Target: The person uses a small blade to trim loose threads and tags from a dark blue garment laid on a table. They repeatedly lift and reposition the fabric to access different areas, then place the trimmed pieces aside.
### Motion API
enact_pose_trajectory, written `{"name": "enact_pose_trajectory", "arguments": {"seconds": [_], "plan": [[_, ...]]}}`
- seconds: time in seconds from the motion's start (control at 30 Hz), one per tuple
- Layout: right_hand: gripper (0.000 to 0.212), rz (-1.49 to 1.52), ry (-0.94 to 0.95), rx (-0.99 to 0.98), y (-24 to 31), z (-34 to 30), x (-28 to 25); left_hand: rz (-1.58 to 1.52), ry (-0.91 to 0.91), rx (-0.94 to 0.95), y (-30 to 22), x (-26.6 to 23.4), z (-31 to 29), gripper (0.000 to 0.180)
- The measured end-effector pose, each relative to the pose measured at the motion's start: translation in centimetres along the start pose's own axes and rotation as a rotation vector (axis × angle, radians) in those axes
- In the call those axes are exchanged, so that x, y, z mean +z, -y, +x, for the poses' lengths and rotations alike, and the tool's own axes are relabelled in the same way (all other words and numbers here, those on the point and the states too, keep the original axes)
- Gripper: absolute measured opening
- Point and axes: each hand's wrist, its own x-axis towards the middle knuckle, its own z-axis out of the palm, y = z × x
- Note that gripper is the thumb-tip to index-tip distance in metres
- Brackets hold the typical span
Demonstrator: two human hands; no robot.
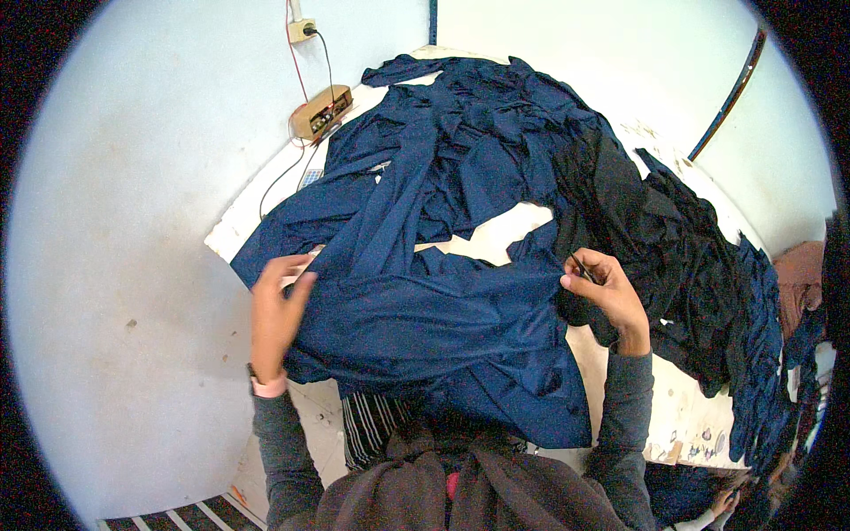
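A dark blue garment (425, 323) lies spread in front of me, wrinkled, with its near part hanging over the table edge. My left hand (279, 310) is at its left side, slightly blurred, thumb and fingers apart; nothing shows clearly between them. On the right, my right hand (611, 292) is closed in a pinch around a thin dark tool (581, 268), too small to name surely. Its fingertips are beside the garment's right edge, where black cloth (611, 186) begins. Behind lies a large heap of blue cloth (496, 115).
The white table (673, 425) runs beneath the cloth, against a pale wall (150, 248). At the back left sits a brown box (321, 113) with wires, below a wall socket (302, 31). Another person's hand (726, 503) shows at the lower right.
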Motion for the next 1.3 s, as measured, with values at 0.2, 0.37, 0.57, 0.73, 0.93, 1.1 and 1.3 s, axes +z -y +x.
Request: {"name": "enact_pose_trajectory", "arguments": {"seconds": [0.2, 0.37, 0.57, 0.73, 0.93, 1.1, 1.3], "plan": [[0.012, 0.054, -0.052, -0.052, 0.6, 0.5, 1.4, 0.085, 0.206, 0.648, -7.9, 9.5, -1.7, 0.034], [0.011, 0.068, -0.064, -0.028, 1.6, -0.3, 1.4, 0.180, 0.260, 0.729, -8.2, 13.5, -1.3, 0.023], [0.010, 0.044, -0.085, 0.010, 0.4, -1.4, -0.3, -0.702, 0.171, 0.002, -5.9, 10.7, -0.6, 0.007], [0.011, 0.041, -0.106, -0.023, -2.2, -1.6, -0.6, -1.807, 0.155, -0.160, -3.3, 6.0, -2.3, 0.011], [0.012, -0.199, -0.094, 0.027, -3.5, -0.9, 0.4, -2.346, 0.118, -0.124, -2.3, 1.9, -5.1, 0.011], [0.024, -0.705, -0.287, -0.078, -1.9, -0.4, 3.6, -2.149, 0.116, -0.143, -3.9, 1.7, -7.6, 0.018], [0.029, -0.542, -0.216, -0.355, 4.2, -2.3, 12.2, -1.976, 0.122, -0.206, -4.8, 2.2, -9.0, 0.024]]}}
